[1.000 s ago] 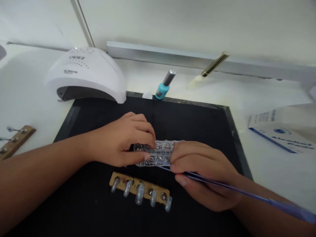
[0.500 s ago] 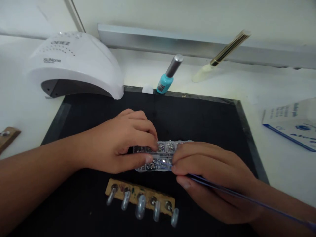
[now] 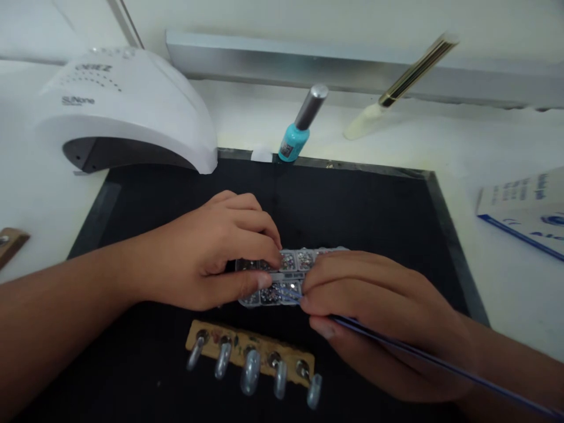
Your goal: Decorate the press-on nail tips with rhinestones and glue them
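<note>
A clear compartment case [image 3: 288, 276] of small shiny stones lies on the black mat [image 3: 352, 205]. My left hand [image 3: 229, 252] grips the case's left part, thumb on the near side and fingers over the far side. Between the pinched fingers of my right hand [image 3: 379, 317] is a thin dark blue tool [image 3: 423, 358], its forked tip over a near-row compartment. Nearer to me lies a wooden strip [image 3: 258, 346] bearing several glossy grey nail tips [image 3: 251, 371]. My right hand hides the case's right end.
A white lamp [image 3: 132, 106] stands at the back left. Behind the mat are a turquoise bottle [image 3: 294, 143] and a pale bottle with a gold cap [image 3: 363, 121]. A white and blue packet [image 3: 524, 205] lies at the right, a wooden piece [image 3: 12, 244] at the left edge.
The view has shifted slightly. My right hand and the tool have moved a little left over the case; my left hand keeps its hold.
</note>
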A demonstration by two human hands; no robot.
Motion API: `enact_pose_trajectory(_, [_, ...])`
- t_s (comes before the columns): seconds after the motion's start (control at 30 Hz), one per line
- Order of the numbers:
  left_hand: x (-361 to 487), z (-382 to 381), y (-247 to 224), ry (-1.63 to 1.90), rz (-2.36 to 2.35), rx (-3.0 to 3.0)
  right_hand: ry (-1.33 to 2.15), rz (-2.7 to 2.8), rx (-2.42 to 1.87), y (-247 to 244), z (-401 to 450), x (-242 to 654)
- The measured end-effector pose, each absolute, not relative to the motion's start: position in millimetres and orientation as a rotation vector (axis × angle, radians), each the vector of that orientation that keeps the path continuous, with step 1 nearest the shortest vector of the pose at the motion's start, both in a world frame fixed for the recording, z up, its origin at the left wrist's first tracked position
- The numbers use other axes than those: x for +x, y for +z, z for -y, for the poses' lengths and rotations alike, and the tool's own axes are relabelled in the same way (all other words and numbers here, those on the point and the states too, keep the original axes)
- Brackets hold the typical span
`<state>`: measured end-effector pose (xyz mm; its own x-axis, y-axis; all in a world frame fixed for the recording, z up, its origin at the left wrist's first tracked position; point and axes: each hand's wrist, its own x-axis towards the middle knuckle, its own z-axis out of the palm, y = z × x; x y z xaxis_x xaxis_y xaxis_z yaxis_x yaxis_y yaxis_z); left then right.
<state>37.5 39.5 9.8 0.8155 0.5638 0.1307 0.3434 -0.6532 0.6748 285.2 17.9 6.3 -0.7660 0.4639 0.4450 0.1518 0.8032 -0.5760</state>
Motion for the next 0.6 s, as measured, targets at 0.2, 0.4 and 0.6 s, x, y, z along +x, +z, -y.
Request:
enact_pose_trajectory(0.2, [37.9,-41.2,10.7,0.436,-0.66,2.352,0.733,2.415,-0.467,10.8,-17.8,284.1])
enact_pose_trajectory(0.4, [37.9,-40.3,11.1,0.432,-0.661,2.34,0.747,2.408,-0.467,8.8,-19.2,284.0])
enact_pose_trajectory(0.6, [37.9,-39.8,9.8,0.445,-0.669,2.344,0.76,2.451,-0.527,12.4,-18.0,286.4])
